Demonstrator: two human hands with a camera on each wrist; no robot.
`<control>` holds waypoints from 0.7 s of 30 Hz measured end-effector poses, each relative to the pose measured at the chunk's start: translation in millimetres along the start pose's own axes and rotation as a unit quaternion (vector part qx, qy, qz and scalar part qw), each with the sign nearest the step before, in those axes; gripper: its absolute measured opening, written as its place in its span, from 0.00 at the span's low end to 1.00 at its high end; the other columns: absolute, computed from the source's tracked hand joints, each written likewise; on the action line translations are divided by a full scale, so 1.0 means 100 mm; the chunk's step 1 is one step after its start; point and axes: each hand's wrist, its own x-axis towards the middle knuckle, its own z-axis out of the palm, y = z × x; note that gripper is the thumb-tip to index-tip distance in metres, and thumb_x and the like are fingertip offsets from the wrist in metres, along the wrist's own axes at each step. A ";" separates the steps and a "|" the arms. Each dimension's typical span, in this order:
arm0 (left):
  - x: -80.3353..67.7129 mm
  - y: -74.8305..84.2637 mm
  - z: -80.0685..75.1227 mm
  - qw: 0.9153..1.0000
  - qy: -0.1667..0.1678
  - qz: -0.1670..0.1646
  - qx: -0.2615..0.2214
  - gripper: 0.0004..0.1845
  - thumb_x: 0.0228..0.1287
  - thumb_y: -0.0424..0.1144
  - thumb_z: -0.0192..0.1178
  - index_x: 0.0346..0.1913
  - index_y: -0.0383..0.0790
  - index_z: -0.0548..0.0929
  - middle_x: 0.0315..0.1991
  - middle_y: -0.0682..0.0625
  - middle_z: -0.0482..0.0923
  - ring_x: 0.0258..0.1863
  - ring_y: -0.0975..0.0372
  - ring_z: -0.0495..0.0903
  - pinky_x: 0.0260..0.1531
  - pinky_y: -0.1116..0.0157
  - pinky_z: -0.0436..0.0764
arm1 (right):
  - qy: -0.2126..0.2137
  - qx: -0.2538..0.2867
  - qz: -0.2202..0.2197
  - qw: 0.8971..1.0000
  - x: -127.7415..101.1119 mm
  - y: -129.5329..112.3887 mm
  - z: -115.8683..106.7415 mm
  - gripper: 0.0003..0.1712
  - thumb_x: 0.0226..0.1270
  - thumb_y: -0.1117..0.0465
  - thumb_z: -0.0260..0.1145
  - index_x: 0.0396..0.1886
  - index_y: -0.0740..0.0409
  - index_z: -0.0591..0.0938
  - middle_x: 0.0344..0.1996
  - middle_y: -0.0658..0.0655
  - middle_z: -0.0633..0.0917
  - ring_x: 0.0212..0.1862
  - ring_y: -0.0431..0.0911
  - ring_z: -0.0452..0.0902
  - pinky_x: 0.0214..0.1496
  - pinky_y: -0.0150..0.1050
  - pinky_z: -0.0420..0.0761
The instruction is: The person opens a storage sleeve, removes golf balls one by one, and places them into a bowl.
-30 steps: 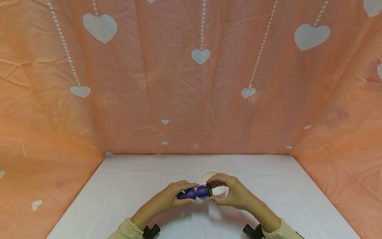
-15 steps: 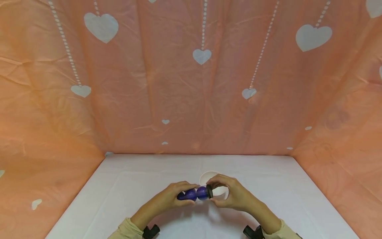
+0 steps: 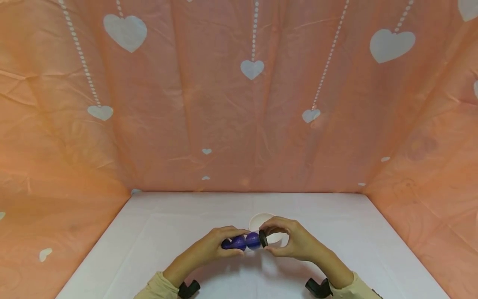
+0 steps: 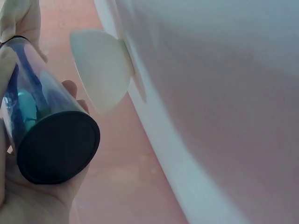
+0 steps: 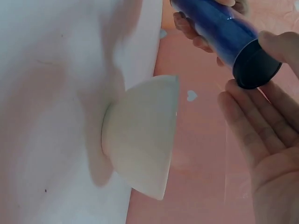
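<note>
Left grip (image 3: 219, 241), right grip (image 3: 295, 241) hold purple cylinder (image 3: 252, 241); plain black cap (image 4: 58, 148).

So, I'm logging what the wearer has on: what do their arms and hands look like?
The left sleeve and right sleeve are beige, ending above the wrists. Stubby black devices show by both wrists. The left hand and right hand wear no gloves.

The tube (image 4: 46, 88) is walled in clear, glossy, plastic-looking material and closed by a smooth, matt end cap (image 4: 58, 147). The bowl (image 5: 142, 135) is smoothly finished. The backdrop (image 3: 224, 124) is made of wrinkled, slightly shiny sheeting, the sleeves (image 3: 159, 286) of matt cloth.
</note>
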 end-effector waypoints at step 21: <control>-0.04 -0.04 -0.11 0.999 0.029 -0.033 0.007 0.26 0.70 0.43 0.75 0.69 0.46 0.83 0.54 0.50 0.87 0.51 0.65 0.84 0.51 0.62 0.86 | 0.021 0.007 0.007 1.000 0.00 0.02 0.07 0.28 0.66 0.72 0.78 0.64 0.64 0.80 0.52 0.62 0.87 0.53 0.48 0.87 0.60 0.43 0.86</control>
